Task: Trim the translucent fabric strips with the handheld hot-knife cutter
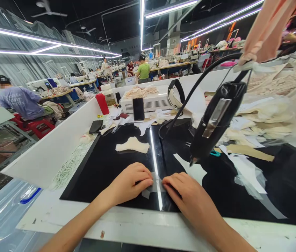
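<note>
My left hand [130, 182] and my right hand [183, 192] rest close together on the glossy black work surface [106, 171]. Between them lies a small thin translucent piece [156, 184], and the fingertips of both hands pinch and press its edges. A black hand tool [217, 119] hangs by its cable just above and right of my right hand, tip pointing down. A cream fabric piece [132, 145] lies farther back on the black surface.
White paper scraps [247, 173] and piled cream fabric [263, 119] cover the right side. A phone [138, 109] leans on a white box [150, 102]; a red bottle [102, 103] stands by the white partition [58, 143]. Other people work at tables behind.
</note>
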Demonstrator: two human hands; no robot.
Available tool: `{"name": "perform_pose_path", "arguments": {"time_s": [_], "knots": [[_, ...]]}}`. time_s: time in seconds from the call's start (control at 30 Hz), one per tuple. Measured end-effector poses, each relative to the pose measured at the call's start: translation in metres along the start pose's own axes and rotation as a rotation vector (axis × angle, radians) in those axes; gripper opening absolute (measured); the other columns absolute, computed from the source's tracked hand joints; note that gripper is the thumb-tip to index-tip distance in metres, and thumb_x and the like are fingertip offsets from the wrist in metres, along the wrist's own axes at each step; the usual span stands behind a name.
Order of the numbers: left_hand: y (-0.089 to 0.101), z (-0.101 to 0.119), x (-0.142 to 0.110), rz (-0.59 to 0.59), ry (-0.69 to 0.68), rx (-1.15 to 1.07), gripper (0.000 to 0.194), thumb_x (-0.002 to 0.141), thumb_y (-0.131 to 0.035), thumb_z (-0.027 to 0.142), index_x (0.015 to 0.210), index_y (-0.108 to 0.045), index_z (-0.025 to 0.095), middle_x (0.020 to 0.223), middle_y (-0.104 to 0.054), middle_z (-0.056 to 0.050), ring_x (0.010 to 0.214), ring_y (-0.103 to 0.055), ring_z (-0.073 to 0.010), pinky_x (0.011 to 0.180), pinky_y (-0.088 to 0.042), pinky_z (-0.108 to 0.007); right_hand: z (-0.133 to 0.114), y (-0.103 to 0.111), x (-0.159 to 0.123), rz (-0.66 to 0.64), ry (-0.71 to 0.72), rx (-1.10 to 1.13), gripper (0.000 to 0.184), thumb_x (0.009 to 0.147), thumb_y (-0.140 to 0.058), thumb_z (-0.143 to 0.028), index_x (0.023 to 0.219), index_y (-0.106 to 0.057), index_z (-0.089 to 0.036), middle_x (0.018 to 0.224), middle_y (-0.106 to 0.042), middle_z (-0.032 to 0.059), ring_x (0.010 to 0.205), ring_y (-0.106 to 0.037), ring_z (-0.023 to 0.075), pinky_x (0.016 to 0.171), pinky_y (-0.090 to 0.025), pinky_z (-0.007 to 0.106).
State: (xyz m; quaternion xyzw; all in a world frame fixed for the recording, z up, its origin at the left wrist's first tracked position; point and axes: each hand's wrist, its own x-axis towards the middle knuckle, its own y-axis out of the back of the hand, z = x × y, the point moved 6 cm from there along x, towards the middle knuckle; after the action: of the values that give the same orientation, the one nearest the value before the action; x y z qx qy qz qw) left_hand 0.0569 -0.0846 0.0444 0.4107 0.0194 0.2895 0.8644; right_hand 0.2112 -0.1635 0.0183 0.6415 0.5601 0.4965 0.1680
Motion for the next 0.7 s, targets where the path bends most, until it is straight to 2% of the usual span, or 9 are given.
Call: {"name": "perform_pose_path", "arguments": {"time_s": [0.07, 0.2, 0.4, 0.57, 0.7], "knots": [[0.001, 0.001, -0.004, 0.019, -0.065, 0.068, 0.027, 0.104, -0.055, 0.026, 0.088, -0.076, 0.021, 0.104, -0.075, -0.005, 0.106, -0.064, -0.0184, 0.101, -0.049, -0.031, -0.003, 0.001, 0.001, -0.004, 0.003, -0.061, 0.017, 0.101, -0.056, -0.012, 0.093, -0.068, -0.021, 0.085, -0.07, 0.0037, 0.079, -0.063, 0.0231, 0.074, -0.047, 0.037], [0.001, -0.014, -0.011, 0.025, -0.085, 0.117, 0.025, 0.102, -0.056, 0.022, 0.087, -0.076, 0.024, 0.116, -0.077, -0.003, 0.12, -0.063, -0.0202, 0.107, -0.05, -0.033, -0.009, 0.004, 0.003, -0.021, -0.006, -0.186, 0.018, 0.1, -0.058, -0.013, 0.09, -0.07, -0.022, 0.083, -0.069, 0.002, 0.08, -0.062, 0.0207, 0.076, -0.047, 0.035], [0.001, -0.03, -0.015, 0.032, -0.167, 0.23, 0.041, 0.101, -0.054, 0.028, 0.062, -0.069, 0.024, 0.119, -0.079, 0.001, 0.125, -0.066, -0.0229, 0.115, -0.048, -0.038, -0.008, 0.003, 0.004, 0.002, -0.036, -0.278, 0.016, 0.098, -0.062, -0.012, 0.088, -0.07, -0.021, 0.081, -0.069, 0.0003, 0.077, -0.062, 0.0183, 0.073, -0.046, 0.032], [-0.001, -0.039, -0.018, -0.006, -0.103, 0.291, 0.05, 0.102, -0.053, 0.036, 0.055, -0.066, 0.024, 0.125, -0.077, 0.002, 0.129, -0.066, -0.0242, 0.12, -0.045, -0.041, -0.009, 0.002, 0.003, 0.055, -0.004, -0.255, 0.016, 0.096, -0.063, -0.01, 0.085, -0.069, -0.02, 0.079, -0.069, 0.0002, 0.075, -0.063, 0.0179, 0.071, -0.046, 0.031], [-0.001, -0.042, -0.019, -0.029, -0.083, 0.275, 0.05, 0.101, -0.052, 0.037, 0.055, -0.067, 0.024, 0.129, -0.075, 0.002, 0.132, -0.064, -0.0273, 0.119, -0.045, -0.047, -0.004, 0.023, -0.008, 0.111, 0.019, -0.199, 0.01, 0.101, -0.061, -0.02, 0.101, -0.07, -0.024, 0.093, -0.074, -0.0007, 0.084, -0.067, 0.0161, 0.079, -0.05, 0.029]]}}
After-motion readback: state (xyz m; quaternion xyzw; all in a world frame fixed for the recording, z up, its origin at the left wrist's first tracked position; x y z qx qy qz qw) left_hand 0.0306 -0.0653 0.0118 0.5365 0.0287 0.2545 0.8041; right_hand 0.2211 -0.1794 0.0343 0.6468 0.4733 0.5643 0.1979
